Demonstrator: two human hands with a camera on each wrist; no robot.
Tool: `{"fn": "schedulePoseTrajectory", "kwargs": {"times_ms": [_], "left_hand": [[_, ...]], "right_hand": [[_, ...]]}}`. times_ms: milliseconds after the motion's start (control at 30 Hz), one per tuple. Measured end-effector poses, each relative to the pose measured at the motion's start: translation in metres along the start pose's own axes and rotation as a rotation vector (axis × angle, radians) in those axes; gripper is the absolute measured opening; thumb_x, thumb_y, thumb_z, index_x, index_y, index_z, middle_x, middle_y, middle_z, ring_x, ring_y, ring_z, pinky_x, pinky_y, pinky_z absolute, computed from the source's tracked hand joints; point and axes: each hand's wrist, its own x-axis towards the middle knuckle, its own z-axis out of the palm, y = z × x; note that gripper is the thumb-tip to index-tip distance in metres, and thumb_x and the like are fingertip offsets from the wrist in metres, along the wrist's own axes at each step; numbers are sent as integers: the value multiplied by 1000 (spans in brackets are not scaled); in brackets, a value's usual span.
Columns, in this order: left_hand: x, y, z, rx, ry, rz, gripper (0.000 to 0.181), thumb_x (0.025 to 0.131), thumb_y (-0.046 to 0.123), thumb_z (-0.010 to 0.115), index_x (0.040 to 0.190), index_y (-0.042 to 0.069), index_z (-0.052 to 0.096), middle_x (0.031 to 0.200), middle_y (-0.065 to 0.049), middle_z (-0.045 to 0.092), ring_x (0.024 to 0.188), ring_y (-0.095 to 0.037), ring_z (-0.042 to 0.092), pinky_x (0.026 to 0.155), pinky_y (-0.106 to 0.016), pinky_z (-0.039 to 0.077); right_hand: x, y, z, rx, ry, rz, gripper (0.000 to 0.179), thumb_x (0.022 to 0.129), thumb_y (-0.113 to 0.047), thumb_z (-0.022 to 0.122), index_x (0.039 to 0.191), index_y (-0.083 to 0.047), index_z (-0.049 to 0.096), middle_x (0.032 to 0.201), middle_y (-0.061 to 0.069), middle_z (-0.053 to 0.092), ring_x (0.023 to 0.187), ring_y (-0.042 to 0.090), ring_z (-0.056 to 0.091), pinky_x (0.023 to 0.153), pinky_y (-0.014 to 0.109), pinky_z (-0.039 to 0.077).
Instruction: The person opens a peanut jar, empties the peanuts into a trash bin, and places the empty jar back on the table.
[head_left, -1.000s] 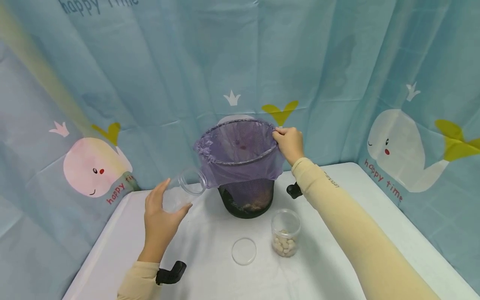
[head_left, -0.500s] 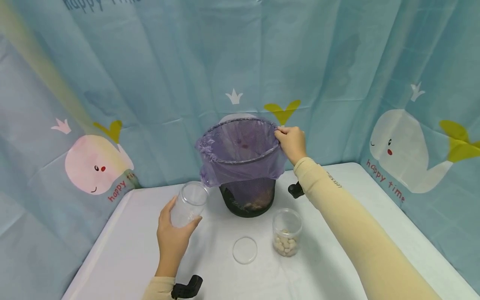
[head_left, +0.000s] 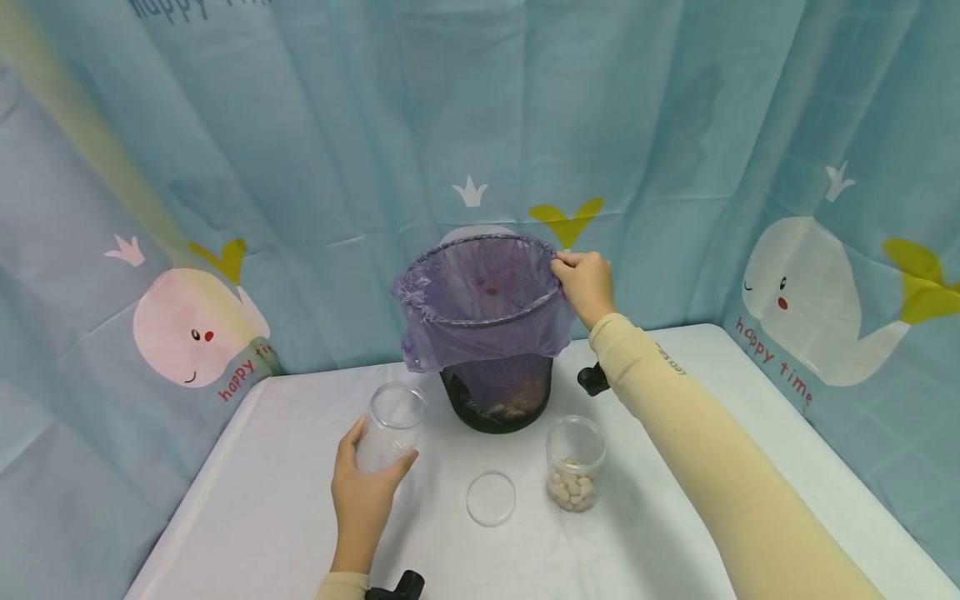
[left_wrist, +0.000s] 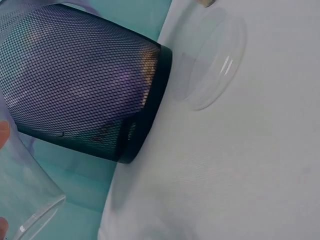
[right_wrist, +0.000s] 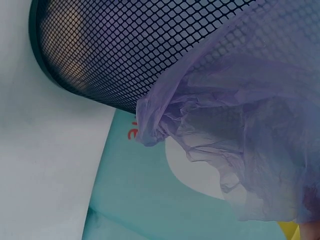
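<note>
Now the left grip (head_left: pixel 367 493) is holding a clear cylindrical plastic jar (head_left: pixel 388 437), lowering it away from the round black mesh bin (head_left: pixel 498 392), so it is seemingly leaving the bin's side. The right grip (head_left: pixel 588 286) is pinching the bin's thin purple plastic liner (head_left: pixel 491 346) at the far side. Right of the left grip, a clear round lid (head_left: pixel 491 498) and another clear jar (head_left: pixel 573 457) of pale pieces (head_left: pixel 572 490) are resting on the white surface (head_left: pixel 450 562); beyond both grips, a blue whale-print curtain (head_left: pixel 337 167) is hanging.

Whale-print curtains (head_left: pixel 360 125) hang behind a white table (head_left: pixel 255 483).
</note>
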Motion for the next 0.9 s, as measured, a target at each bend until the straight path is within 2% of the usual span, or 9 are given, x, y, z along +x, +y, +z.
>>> {"fn": "schedulePoseTrajectory", "kwargs": {"times_ms": [200,233,333,367,433,467,567,600,900], "left_hand": [[-6,-7,5,-35,-41,-81,88,72,22,90,146,8,44,148,-19,48,139,-39,43,111,-66,36],[-7,-9,6,-34,-49,-91,88,72,23,90,146,8,43,148,-19,48,140,-39,42,111,-66,35],[-11,-14,7,-47,-70,-118,91,73,26,89,147,6,40,149,-20,46,143,-41,38,116,-64,32],[-12,-15,9,-57,-70,-126,91,73,26,89,146,5,40,149,-21,45,143,-42,37,117,-62,31],[-14,-18,10,-74,-76,-143,92,73,26,89,146,2,38,150,-23,44,144,-43,36,119,-60,29],[-15,-19,11,-85,-80,-152,92,74,25,89,146,1,36,150,-25,43,144,-44,35,120,-59,29],[-18,-22,15,-115,-75,-174,91,74,20,88,144,-1,36,150,-26,42,144,-44,34,122,-56,27],[-18,-23,16,-123,-80,-180,90,74,19,88,144,-2,35,150,-26,42,144,-45,34,122,-56,27],[-23,-31,25,-190,-85,-232,90,73,10,86,142,-4,32,149,-29,37,143,-48,32,121,-60,26]], "right_hand": [[-1,0,0,10,-6,1,33,99,-21,57,127,-6,66,128,18,66,47,11,30,49,23,31],[-1,0,0,10,-6,3,33,99,-21,57,127,-6,66,128,17,66,50,9,36,50,22,32],[-1,1,0,14,-4,6,33,99,-21,57,127,-7,66,129,16,65,59,15,43,52,23,33],[-1,1,0,14,-2,6,33,98,-21,58,127,-7,66,129,16,65,66,17,52,55,23,35],[-1,1,0,13,-2,8,33,98,-21,58,127,-7,66,129,16,65,68,18,53,56,24,35],[-1,1,0,13,-3,9,33,99,-22,58,127,-7,66,130,16,65,64,21,49,55,24,34],[0,1,0,6,-3,10,33,98,-22,58,127,-7,66,129,16,65,58,14,47,55,24,35],[0,1,0,7,-5,12,33,99,-22,58,128,-8,66,129,16,65,54,12,37,52,24,33],[2,2,1,2,-3,18,33,98,-21,58,127,-8,66,129,16,65,49,10,31,50,23,32]]}}
